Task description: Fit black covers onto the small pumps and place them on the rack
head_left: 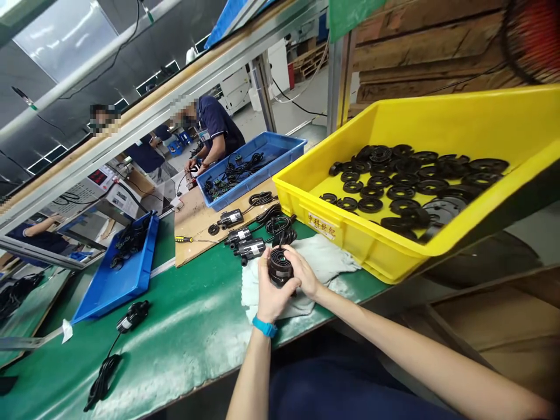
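Two bare hands over a green assembly tabletop [177, 332], viewed from a head-worn camera. The left hand [272, 294], with a bright blue wristband [265, 327] at its wrist, and the right hand [303, 271] are both closed around a round black ribbed plastic housing [280, 267], which is held between them above a crumpled white cloth [326, 262]. (The palms and fingers hide much of the housing's lower part.)

Just beyond the hands, three black cylindrical pumps with white labels [250, 248] and coils of black cable [278, 224] lie on and beside a flat wooden board [195, 239]; a yellow-handled screwdriver [184, 239] rests on the board farther from the hands. To the right of the hands stands a large yellow plastic tray [350, 245] filled with round black ribbed plastic parts [371, 204]. To the left are a shallow blue plastic tray [116, 286] holding bundled black cables [129, 244] and a single black pump with a trailing cable [133, 316]. Well beyond the hands, a co-worker in a navy polo shirt [219, 119] has one hand [192, 167] near a second blue plastic tray [271, 140] of black wired parts [236, 172].
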The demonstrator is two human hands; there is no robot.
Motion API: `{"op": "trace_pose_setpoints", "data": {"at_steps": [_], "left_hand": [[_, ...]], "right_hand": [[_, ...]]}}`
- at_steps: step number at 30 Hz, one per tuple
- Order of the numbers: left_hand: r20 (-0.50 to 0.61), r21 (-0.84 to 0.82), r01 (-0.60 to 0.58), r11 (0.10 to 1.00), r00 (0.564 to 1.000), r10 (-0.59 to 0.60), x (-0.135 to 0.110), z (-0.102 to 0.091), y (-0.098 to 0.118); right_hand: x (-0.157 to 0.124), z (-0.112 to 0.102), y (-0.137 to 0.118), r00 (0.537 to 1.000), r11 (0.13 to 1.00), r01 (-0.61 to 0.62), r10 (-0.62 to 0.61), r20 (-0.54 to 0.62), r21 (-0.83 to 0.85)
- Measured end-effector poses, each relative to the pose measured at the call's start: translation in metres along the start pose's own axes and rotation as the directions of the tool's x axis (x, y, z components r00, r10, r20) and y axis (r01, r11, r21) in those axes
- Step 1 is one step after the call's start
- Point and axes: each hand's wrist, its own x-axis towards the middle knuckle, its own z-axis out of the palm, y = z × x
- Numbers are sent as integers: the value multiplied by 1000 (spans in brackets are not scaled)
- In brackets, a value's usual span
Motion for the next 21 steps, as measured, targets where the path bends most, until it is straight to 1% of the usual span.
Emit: {"op": "trace_pose_setpoints", "data": {"at_steps": [4, 7, 9, 11, 13, 15, 18, 20, 21], "left_hand": [[13, -34, 9, 999, 1000, -9, 6, -3, -4], [4, -125, -7, 992, 1000, 7, 9, -9, -6], [-14, -214, 28, 976, 999, -32, 8, -12, -5], [0, -332, 110, 937, 993, -117, 5, -14, -3], [26, -443, 171, 880, 984, -178, 2, -17, 0], [27, -514, 179, 839, 981, -193, 0, -19, 3], [11, -564, 165, 809, 981, -192, 0, -21, 3], [11, -579, 163, 798, 981, -192, 2, -22, 2], [14, -582, 162, 797, 982, -190, 2, -23, 1]], "right_hand": [[3, -4, 2, 999, 999, 22, -20, 35, -46], [5, -5, -4, 998, 996, 44, -40, 48, -84], [6, -8, -11, 997, 992, 61, -55, 57, -108], [7, -12, -18, 996, 988, 80, -72, 61, -130], [9, -19, -23, 995, 982, 96, -90, 46, -160], [12, -27, -26, 993, 971, 115, -117, 5, -211], [18, -39, -26, 978, 930, 167, -198, -66, -327], [24, -45, -25, 961, 894, 214, -265, -80, -394], [27, -47, -23, 954, 868, 238, -294, -64, -435]]}}
